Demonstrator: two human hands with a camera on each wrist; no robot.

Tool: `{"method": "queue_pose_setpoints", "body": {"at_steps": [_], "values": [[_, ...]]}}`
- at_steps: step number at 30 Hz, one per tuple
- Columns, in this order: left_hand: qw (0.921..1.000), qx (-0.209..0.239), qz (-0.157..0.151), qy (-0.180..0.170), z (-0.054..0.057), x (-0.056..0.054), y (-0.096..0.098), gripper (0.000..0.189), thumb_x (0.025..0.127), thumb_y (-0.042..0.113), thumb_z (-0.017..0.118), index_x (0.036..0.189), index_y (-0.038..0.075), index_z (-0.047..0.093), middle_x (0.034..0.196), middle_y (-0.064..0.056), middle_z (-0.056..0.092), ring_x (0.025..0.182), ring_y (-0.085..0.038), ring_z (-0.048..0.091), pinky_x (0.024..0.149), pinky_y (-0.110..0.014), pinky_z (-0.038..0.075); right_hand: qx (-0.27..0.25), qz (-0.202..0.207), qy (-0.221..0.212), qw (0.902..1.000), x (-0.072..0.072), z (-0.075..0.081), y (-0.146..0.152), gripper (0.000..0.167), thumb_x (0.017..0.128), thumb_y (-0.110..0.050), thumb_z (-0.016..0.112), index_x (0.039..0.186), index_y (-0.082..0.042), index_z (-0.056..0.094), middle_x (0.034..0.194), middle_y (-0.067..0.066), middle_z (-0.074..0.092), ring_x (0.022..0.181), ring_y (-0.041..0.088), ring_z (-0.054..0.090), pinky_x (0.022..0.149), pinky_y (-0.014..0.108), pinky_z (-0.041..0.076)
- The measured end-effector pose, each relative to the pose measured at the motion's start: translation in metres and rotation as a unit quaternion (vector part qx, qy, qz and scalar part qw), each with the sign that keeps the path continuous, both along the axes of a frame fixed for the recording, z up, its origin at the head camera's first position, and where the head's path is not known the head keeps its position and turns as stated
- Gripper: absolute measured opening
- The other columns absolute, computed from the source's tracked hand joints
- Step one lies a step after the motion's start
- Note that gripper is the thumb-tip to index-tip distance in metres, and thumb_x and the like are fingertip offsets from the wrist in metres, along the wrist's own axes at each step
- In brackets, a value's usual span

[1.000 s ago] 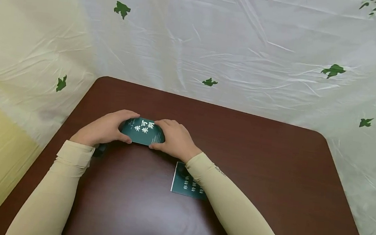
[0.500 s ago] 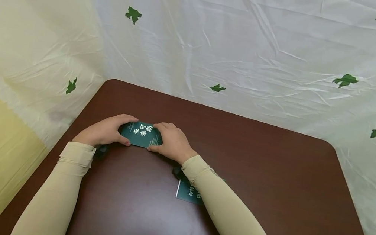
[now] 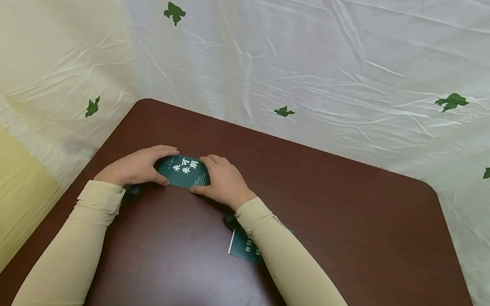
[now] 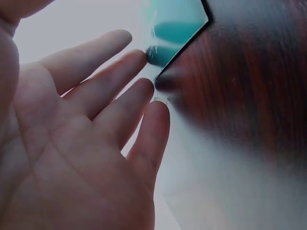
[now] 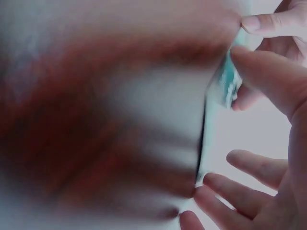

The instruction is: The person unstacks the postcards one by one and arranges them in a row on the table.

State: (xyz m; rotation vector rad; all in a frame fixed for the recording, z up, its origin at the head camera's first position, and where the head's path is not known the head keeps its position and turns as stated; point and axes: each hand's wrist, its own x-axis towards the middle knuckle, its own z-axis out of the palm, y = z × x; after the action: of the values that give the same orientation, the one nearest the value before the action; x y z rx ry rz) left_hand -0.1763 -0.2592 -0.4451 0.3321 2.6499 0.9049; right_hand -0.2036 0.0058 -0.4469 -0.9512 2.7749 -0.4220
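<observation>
A dark green card (image 3: pixel 184 173) with large white Chinese characters lies between both hands near the table's far left. My left hand (image 3: pixel 139 165) holds its left end, thumb at the near corner and fingertips at the far one. Opposite it, my right hand (image 3: pixel 226 181) grips the right end the same way. In the left wrist view, fingertips of the left hand (image 4: pixel 81 134) meet the edge of the glossy card (image 4: pixel 180 28). The right wrist view shows the card (image 5: pixel 229 76) nearly edge-on, with both thumbs at its near edge. Whether it touches the table cannot be told.
A second green card (image 3: pixel 241 247) with white characters lies on the brown table (image 3: pixel 344 220), partly covered by the right forearm (image 3: pixel 296 269). Small black devices show under both wrists. White cloth (image 3: pixel 323 58) with green leaf prints hangs behind the table's far edge.
The head view has shifted slightly. Both hands and the held card have moved a little left over the table. The right forearm now covers more of the second card.
</observation>
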Motion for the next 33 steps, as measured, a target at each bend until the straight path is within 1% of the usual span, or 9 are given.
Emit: {"method": "queue_pose_setpoints", "body": {"at_steps": [5, 9, 13, 15, 18, 21, 24, 28, 33], "values": [[0.9998, -0.018, 0.005, 0.005, 0.002, 0.0, 0.005, 0.095, 0.086, 0.026, 0.087, 0.167, 0.009, 0.04, 0.177, -0.019, 0.03, 0.161, -0.044, 0.032, 0.126, -0.066, 0.037, -0.025, -0.025, -0.025, 0.9991, 0.01, 0.013, 0.022, 0.093, 0.094, -0.06, 0.077, 0.166, -0.012, 0.043, 0.169, 0.01, 0.046, 0.156, 0.03, 0.045, 0.125, 0.051, 0.044], [0.9996, -0.015, 0.004, 0.022, 0.008, 0.004, 0.017, 0.097, 0.088, 0.032, 0.085, 0.169, 0.01, 0.037, 0.179, -0.017, 0.027, 0.166, -0.042, 0.025, 0.128, -0.066, 0.034, -0.041, -0.044, -0.021, 0.9979, 0.026, 0.024, 0.055, 0.09, 0.095, -0.059, 0.077, 0.166, -0.014, 0.043, 0.169, 0.008, 0.046, 0.158, 0.029, 0.044, 0.127, 0.051, 0.041], [0.9967, -0.039, -0.035, 0.062, 0.017, 0.019, 0.041, 0.094, 0.091, 0.037, 0.084, 0.169, 0.011, 0.037, 0.178, -0.015, 0.031, 0.167, -0.038, 0.025, 0.129, -0.066, 0.032, -0.044, -0.054, -0.019, 0.9974, 0.049, 0.027, 0.09, 0.086, 0.094, -0.06, 0.078, 0.162, -0.016, 0.049, 0.165, 0.006, 0.051, 0.155, 0.029, 0.048, 0.126, 0.051, 0.044], [0.9919, -0.06, -0.065, 0.091, 0.022, 0.029, 0.058, 0.093, 0.092, 0.04, 0.083, 0.168, 0.01, 0.039, 0.176, -0.014, 0.035, 0.166, -0.037, 0.029, 0.129, -0.065, 0.032, -0.043, -0.056, -0.023, 0.9972, 0.062, 0.025, 0.105, 0.084, 0.093, -0.06, 0.079, 0.16, -0.016, 0.052, 0.163, 0.004, 0.053, 0.153, 0.028, 0.05, 0.125, 0.051, 0.045], [0.9813, -0.074, -0.118, 0.134, 0.026, 0.048, 0.085, 0.092, 0.091, 0.044, 0.084, 0.166, 0.009, 0.043, 0.172, -0.013, 0.043, 0.163, -0.035, 0.037, 0.129, -0.062, 0.034, -0.044, -0.061, -0.022, 0.9969, 0.081, 0.021, 0.123, 0.085, 0.09, -0.059, 0.083, 0.158, -0.016, 0.055, 0.162, 0.004, 0.055, 0.152, 0.029, 0.051, 0.124, 0.052, 0.046], [0.9706, -0.067, -0.168, 0.159, 0.02, 0.066, 0.108, 0.092, 0.09, 0.05, 0.084, 0.164, 0.009, 0.046, 0.169, -0.011, 0.048, 0.159, -0.033, 0.044, 0.128, -0.058, 0.037, -0.052, -0.066, -0.016, 0.9964, 0.098, 0.018, 0.136, 0.09, 0.085, -0.058, 0.089, 0.157, -0.016, 0.056, 0.163, 0.004, 0.055, 0.152, 0.03, 0.052, 0.123, 0.053, 0.046], [0.9639, -0.058, -0.195, 0.172, 0.011, 0.082, 0.121, 0.096, 0.088, 0.056, 0.085, 0.162, 0.009, 0.048, 0.167, -0.01, 0.051, 0.155, -0.031, 0.049, 0.126, -0.054, 0.04, -0.058, -0.063, -0.018, 0.9962, 0.112, 0.014, 0.144, 0.094, 0.081, -0.055, 0.093, 0.158, -0.017, 0.055, 0.164, 0.005, 0.053, 0.151, 0.031, 0.052, 0.122, 0.055, 0.046], [0.964, -0.052, -0.195, 0.174, 0.001, 0.092, 0.125, 0.104, 0.083, 0.059, 0.089, 0.163, 0.006, 0.047, 0.167, -0.011, 0.05, 0.154, -0.031, 0.049, 0.125, -0.054, 0.041, -0.054, -0.057, -0.037, 0.9963, 0.122, 0.01, 0.146, 0.099, 0.078, -0.053, 0.096, 0.161, -0.018, 0.052, 0.167, 0.004, 0.05, 0.153, 0.031, 0.049, 0.123, 0.058, 0.045], [0.966, -0.063, -0.188, 0.166, -0.003, 0.096, 0.13, 0.107, 0.081, 0.053, 0.093, 0.163, 0.003, 0.045, 0.166, -0.013, 0.05, 0.153, -0.032, 0.05, 0.124, -0.055, 0.042, -0.046, -0.051, -0.047, 0.9965, 0.124, 0.005, 0.148, 0.1, 0.078, -0.048, 0.097, 0.161, -0.018, 0.052, 0.168, 0.005, 0.048, 0.156, 0.032, 0.045, 0.124, 0.056, 0.044]]}}
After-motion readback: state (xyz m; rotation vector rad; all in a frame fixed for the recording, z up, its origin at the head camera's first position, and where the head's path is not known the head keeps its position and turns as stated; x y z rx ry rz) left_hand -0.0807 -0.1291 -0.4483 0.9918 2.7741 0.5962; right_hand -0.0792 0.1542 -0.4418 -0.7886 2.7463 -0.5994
